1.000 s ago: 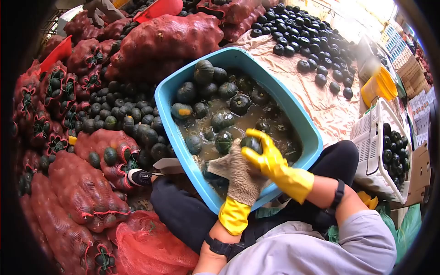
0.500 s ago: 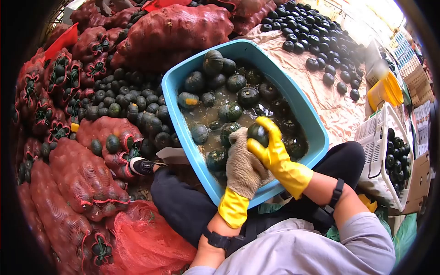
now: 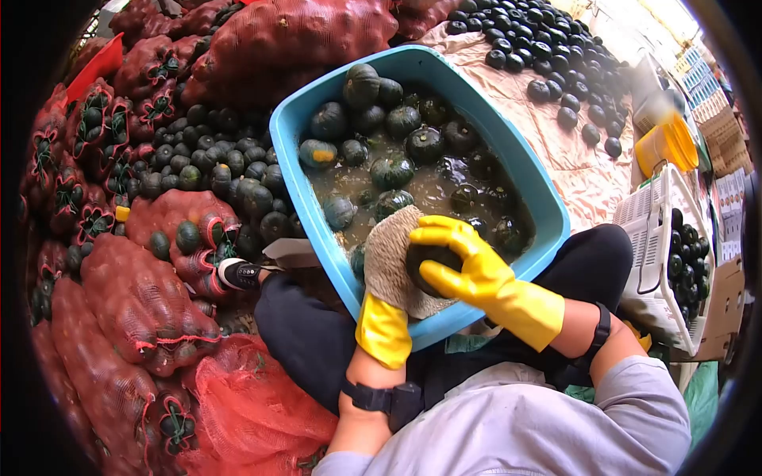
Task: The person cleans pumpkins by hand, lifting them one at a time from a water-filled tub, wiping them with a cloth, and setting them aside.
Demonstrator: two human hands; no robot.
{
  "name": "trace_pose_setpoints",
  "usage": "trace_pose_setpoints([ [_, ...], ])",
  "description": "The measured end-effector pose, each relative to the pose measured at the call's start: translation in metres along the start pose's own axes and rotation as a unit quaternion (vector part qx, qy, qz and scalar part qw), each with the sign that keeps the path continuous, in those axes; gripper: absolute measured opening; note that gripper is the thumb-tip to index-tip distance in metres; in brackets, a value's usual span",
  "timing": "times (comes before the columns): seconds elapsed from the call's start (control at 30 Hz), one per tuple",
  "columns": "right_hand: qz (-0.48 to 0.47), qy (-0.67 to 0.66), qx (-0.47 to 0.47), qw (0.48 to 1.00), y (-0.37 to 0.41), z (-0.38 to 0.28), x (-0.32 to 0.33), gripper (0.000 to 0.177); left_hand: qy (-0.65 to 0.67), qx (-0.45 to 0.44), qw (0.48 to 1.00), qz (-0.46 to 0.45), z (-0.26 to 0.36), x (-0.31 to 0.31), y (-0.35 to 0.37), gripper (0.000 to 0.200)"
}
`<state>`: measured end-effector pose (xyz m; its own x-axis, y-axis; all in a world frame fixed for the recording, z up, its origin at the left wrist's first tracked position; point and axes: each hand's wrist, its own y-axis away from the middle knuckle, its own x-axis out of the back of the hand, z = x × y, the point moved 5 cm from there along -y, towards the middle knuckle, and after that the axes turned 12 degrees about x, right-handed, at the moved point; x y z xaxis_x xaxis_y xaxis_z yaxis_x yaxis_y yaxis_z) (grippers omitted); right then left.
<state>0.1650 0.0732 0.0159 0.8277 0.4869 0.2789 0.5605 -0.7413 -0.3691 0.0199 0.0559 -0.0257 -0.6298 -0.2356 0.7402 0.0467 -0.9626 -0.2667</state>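
Note:
A dark green pumpkin (image 3: 432, 268) is held between my two hands over the near end of a blue tub (image 3: 287, 170). My left hand (image 3: 393, 266) wears a yellow glove with a tan cloth mitt over it, pressed against the pumpkin's left side. My right hand (image 3: 468, 266), in a yellow rubber glove, has its fingers curved over the top and right of the pumpkin. Murky water (image 3: 357, 190) fills the tub. Several green pumpkins float in it, one with an orange patch (image 3: 318, 154) near the left wall.
Red mesh sacks (image 3: 147, 293) of pumpkins lie on the left, beside a pile of loose ones (image 3: 238, 166). More pumpkins (image 3: 556, 59) rest on a pale cloth (image 3: 524, 119) at the upper right. A white crate (image 3: 647, 246) and a yellow bucket (image 3: 667, 147) stand at the right.
Both hands have shifted nearer to my body and a little left with the pumpkin. My right hand now covers more of its top. The view has moved slightly.

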Motion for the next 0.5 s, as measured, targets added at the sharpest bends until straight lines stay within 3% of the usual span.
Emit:
trace_pose_setpoints([
  [0.03, 0.023, -0.147, -0.119, 0.982, -0.001, 0.006, 0.002, 0.05, 0.035, 0.016, 0.999, 0.008, 0.002, 0.004, 0.0, 0.039],
  [0.07, 0.073, -0.327, -0.222, 0.916, 0.006, 0.031, -0.002, 0.045, 0.046, 0.023, 0.999, 0.019, 0.001, -0.001, -0.001, 0.039],
  [0.1, 0.191, -0.412, -0.202, 0.868, 0.006, 0.045, -0.007, 0.048, 0.121, 0.094, 0.987, 0.047, 0.003, -0.005, 0.002, 0.04],
  [0.17, 0.269, -0.358, -0.202, 0.871, 0.015, 0.069, -0.007, 0.053, 0.282, 0.214, 0.931, 0.085, 0.007, -0.017, 0.009, 0.041],
  [0.2, 0.196, -0.243, -0.189, 0.931, 0.004, 0.062, -0.002, 0.06, 0.328, 0.241, 0.909, 0.091, 0.011, -0.019, 0.009, 0.042],
  [0.23, 0.04, 0.001, -0.103, 0.994, 0.001, 0.038, 0.017, 0.064, 0.359, 0.258, 0.892, 0.091, 0.014, -0.017, 0.007, 0.042],
  [0.3, -0.083, 0.182, 0.027, 0.979, -0.014, 0.01, 0.023, 0.072, 0.308, 0.198, 0.928, 0.071, 0.021, 0.003, 0.003, 0.044],
  [0.33, -0.138, 0.123, -0.046, 0.982, -0.016, 0.0, 0.026, 0.074, 0.26, 0.156, 0.951, 0.054, 0.026, 0.02, 0.0, 0.044],
  [0.43, -0.101, -0.116, -0.161, 0.975, -0.009, 0.012, 0.022, 0.073, 0.169, 0.084, 0.982, 0.024, 0.032, 0.04, 0.0, 0.047],
  [0.47, -0.054, -0.274, -0.212, 0.937, -0.003, 0.033, 0.009, 0.072, 0.105, 0.029, 0.993, 0.05, 0.025, 0.018, 0.004, 0.047],
  [0.5, 0.063, -0.312, -0.271, 0.908, 0.009, 0.049, -0.005, 0.071, 0.041, -0.024, 0.995, 0.084, 0.018, -0.003, 0.009, 0.047],
])
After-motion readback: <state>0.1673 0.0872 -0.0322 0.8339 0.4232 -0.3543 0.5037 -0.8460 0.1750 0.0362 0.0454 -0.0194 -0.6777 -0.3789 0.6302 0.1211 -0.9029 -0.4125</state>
